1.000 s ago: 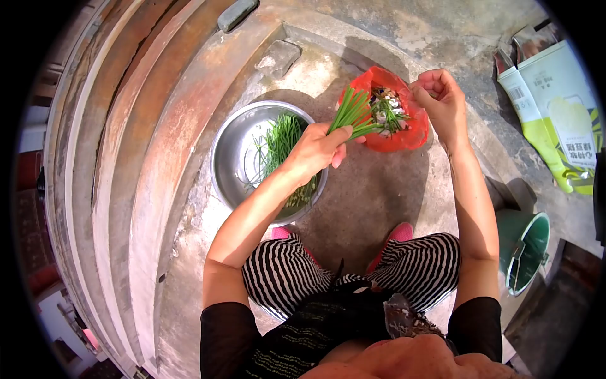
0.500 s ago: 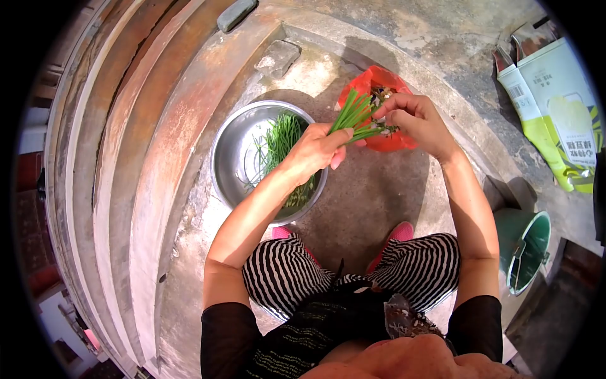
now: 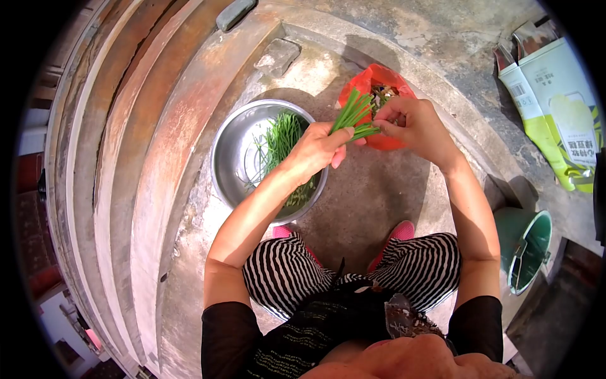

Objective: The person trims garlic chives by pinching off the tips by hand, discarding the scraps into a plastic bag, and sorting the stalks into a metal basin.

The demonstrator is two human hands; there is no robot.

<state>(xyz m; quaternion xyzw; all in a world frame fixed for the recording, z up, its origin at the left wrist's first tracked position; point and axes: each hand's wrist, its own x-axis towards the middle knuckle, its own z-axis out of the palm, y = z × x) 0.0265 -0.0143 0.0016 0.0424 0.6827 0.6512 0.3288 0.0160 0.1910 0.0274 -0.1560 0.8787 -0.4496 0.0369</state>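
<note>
My left hand (image 3: 319, 150) is closed around a small bunch of green chives (image 3: 351, 112), their cut-looking ends fanning out to the upper right. At the lower stalk of that bunch, the thumb and fingers of my right hand (image 3: 418, 131) pinch a chive end; the exact contact is tiny and partly hidden. Behind my right hand lies an open red plastic bag (image 3: 394, 77) with dark and pale scraps inside. Left of my left hand, a round steel basin (image 3: 228, 148) holds a heap of long chives (image 3: 282, 140), partly covered by my forearm.
Concrete steps (image 3: 151, 189) curve along the left. A flat stone (image 3: 278, 58) lies beyond the basin, and a grey block (image 3: 236, 14) rests higher up. On the right are a green bucket (image 3: 532, 256), tipped over, and a white and lime printed bag (image 3: 558, 101).
My right hand has shifted slightly, its fingers now against the stalk ends. The dark, ragged bits that stuck out from the lower stalks no longer show. My left hand stays in place.
</note>
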